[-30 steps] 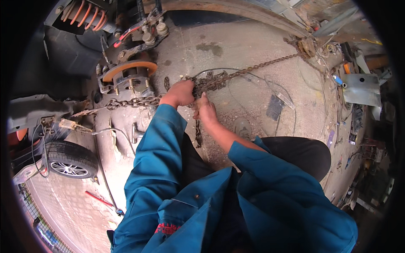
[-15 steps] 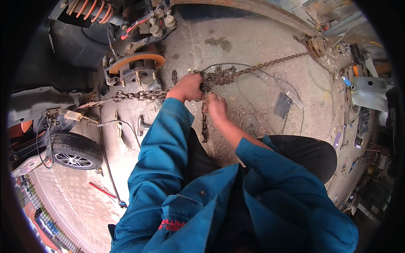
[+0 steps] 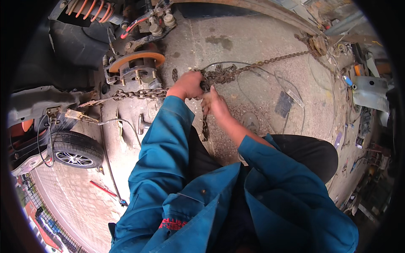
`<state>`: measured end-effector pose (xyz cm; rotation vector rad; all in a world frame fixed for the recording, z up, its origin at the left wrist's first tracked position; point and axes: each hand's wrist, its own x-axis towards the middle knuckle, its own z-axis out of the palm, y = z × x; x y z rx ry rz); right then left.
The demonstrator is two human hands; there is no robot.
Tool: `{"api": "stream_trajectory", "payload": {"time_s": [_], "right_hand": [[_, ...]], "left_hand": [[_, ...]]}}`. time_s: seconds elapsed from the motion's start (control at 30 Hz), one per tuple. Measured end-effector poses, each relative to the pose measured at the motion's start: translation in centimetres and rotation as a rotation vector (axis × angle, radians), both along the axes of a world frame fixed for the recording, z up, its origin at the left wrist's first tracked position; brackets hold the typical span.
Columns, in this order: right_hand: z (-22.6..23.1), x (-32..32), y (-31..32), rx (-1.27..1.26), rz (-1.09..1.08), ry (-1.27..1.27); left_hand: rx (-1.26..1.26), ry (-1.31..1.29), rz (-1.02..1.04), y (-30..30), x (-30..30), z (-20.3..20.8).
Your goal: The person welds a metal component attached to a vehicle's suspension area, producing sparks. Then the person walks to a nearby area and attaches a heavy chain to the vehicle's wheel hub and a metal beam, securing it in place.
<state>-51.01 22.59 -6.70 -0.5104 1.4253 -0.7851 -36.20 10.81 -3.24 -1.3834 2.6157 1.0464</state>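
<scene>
A rusty chain (image 3: 274, 61) runs taut from the upper right to a tangled bunch of links in front of me. My left hand (image 3: 189, 85) is closed round the links at the left side of that bunch. Just below it, my right hand (image 3: 215, 104) has its fingers curled at the top of a hanging length of chain, with the thumb raised apart from them. Another stretch of chain goes left from my left hand toward the car body, under the bare brake disc (image 3: 145, 59). My fingers partly hide the links they touch.
At upper left hangs an orange coil spring (image 3: 97, 10). A car wheel (image 3: 75, 149) stands at left, with a red-handled tool (image 3: 102, 188) on the floor below. A dark flat plate (image 3: 284, 104) and thin cable lie right of my hands. Metal parts crowd the right edge.
My right hand has shifted slightly, its thumb lifting up and away from the fingers. My left hand stays on the chain in nearly the same place.
</scene>
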Motion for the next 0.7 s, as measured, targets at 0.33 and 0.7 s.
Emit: {"api": "stream_trajectory", "payload": {"time_s": [0.33, 0.7], "right_hand": [[0.8, -0.9, -0.8, 0.075, -0.063, -0.121], [-0.5, -0.2, -0.7, 0.171, -0.173, -0.245]], "left_hand": [[-0.011, -0.014, -0.016, 0.0, 0.0, 0.3], [0.027, -0.026, -0.007, 0.1, -0.1, 0.9]]}}
